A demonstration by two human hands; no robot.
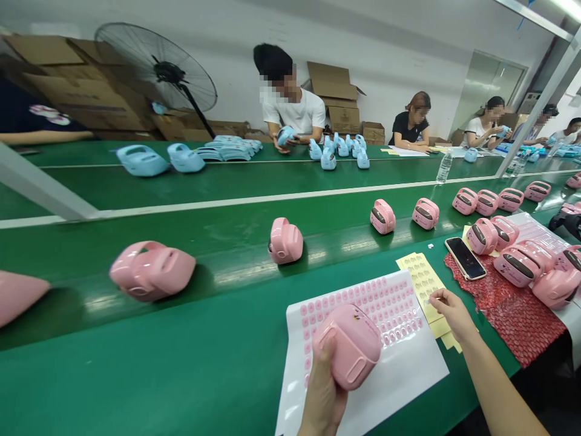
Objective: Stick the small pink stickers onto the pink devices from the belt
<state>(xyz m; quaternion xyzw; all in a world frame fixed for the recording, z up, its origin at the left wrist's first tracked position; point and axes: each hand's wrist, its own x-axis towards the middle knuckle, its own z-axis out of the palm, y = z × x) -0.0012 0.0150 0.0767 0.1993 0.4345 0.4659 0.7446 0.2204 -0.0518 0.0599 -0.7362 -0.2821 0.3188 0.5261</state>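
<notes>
From the head view, here's the left hand [323, 384] at the near middle, fingers wrapped round a pink case [351, 351], thumb lying along its left side. That case is up over a white sheet [390, 378] lined with rows of small pink stickers [351, 297], and there are tiny dark marks on the case's far face.

Over to the right, the right hand [456, 315] is at the yellow sheets [417, 270], fingertips drawn in close at the edge; whether they're pinching a sticker or sit slightly apart, I can't tell.

Just right of that, a phone [466, 258] lies partly on a red mat [524, 318], with more pink cases [521, 263] bunched beyond it, all on the green tabletop [158, 378].

Look farther out: a green strip [236, 239] carries a straggling line of pink cases, well spaced at left, closer together at right. A water bottle [443, 168] stands near the far edge at right.

And across the way, a person in a white T-shirt [297, 115] holds a blue case [286, 136], with a cluster of blue cases [329, 158] just beside. Behind, a big fan [169, 72] stands at far left by cardboard boxes [86, 91].
</notes>
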